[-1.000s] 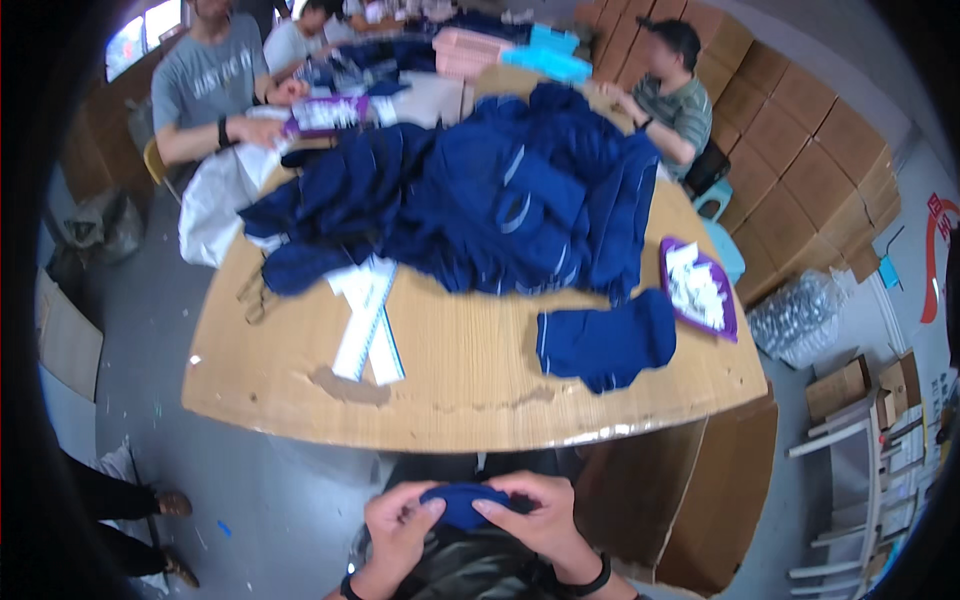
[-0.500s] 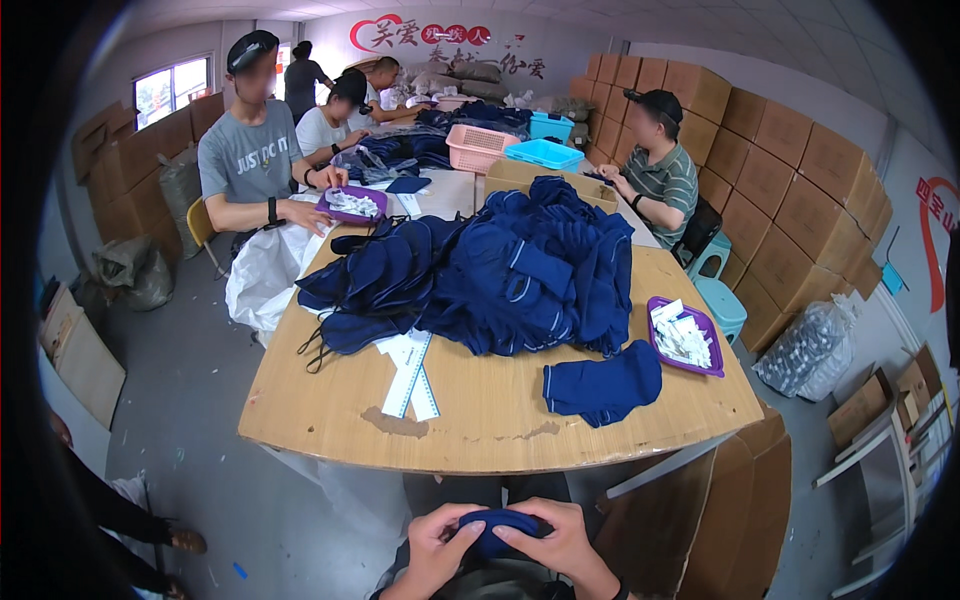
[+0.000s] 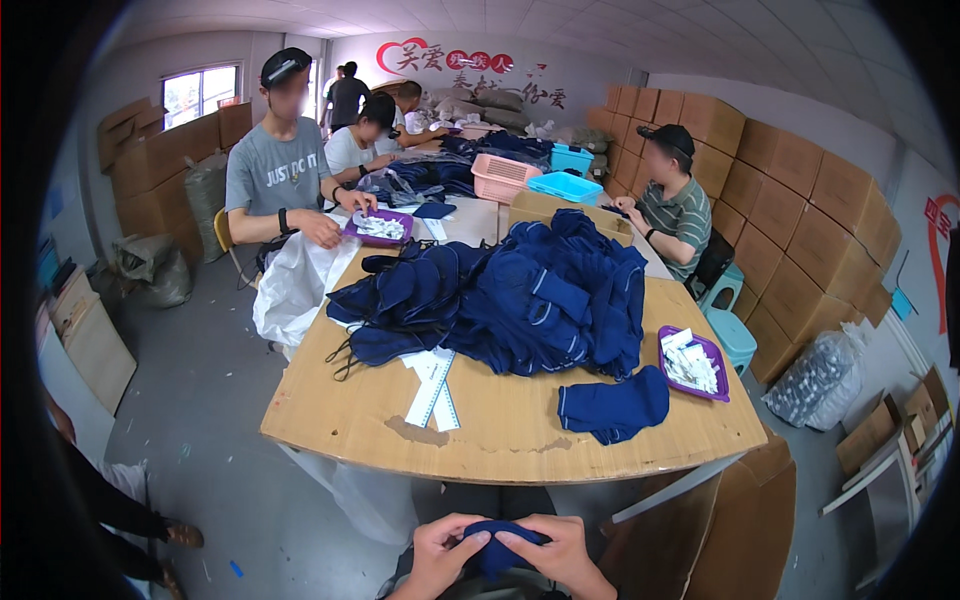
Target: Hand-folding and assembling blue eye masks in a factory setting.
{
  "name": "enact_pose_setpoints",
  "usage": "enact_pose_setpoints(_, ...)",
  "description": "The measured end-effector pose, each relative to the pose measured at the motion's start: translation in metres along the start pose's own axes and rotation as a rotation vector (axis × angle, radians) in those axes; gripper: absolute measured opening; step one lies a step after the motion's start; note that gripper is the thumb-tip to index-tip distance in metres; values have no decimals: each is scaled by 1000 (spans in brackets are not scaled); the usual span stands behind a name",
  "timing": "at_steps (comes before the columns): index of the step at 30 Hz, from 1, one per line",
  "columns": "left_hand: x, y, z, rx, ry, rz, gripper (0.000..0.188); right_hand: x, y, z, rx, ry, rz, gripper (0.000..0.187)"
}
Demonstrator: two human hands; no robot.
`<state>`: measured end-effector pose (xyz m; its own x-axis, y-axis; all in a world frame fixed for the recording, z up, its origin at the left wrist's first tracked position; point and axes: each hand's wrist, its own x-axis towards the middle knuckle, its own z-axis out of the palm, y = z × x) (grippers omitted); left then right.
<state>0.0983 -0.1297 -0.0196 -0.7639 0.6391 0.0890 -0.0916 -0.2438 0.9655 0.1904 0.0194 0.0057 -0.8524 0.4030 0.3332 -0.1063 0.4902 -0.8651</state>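
Centrally, a dark-blue, curved piece of soft fabric (image 3: 491,562) is pinched at both sides by the left hand (image 3: 441,552) and right hand (image 3: 554,550), before the pale wooden table (image 3: 330,412).

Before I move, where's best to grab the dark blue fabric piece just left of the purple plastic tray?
Probably the left end of the dark blue fabric piece, from the left: its straight, white-stitched edge faces away from the purple plastic tray, while the rounded right end lies close to it.
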Motion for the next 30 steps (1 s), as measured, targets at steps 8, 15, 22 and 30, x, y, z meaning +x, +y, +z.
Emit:
enact_pose_setpoints(8,11,-14,1,-60,-60,-67,22,12,11,-4,74,49,10,13)
enact_pose_setpoints(15,25,-45,-1,-25,-289,-273,22,21,18,-21,27,149,11,12)
enact_pose_setpoints(22,35,-32,21,-2,-337,-284,23,36,28,-35,139,209,37,13)
enact_pose_setpoints(30,42,-26,14,-103,-385,-389,26,57,42,-37,321,290,170,16)
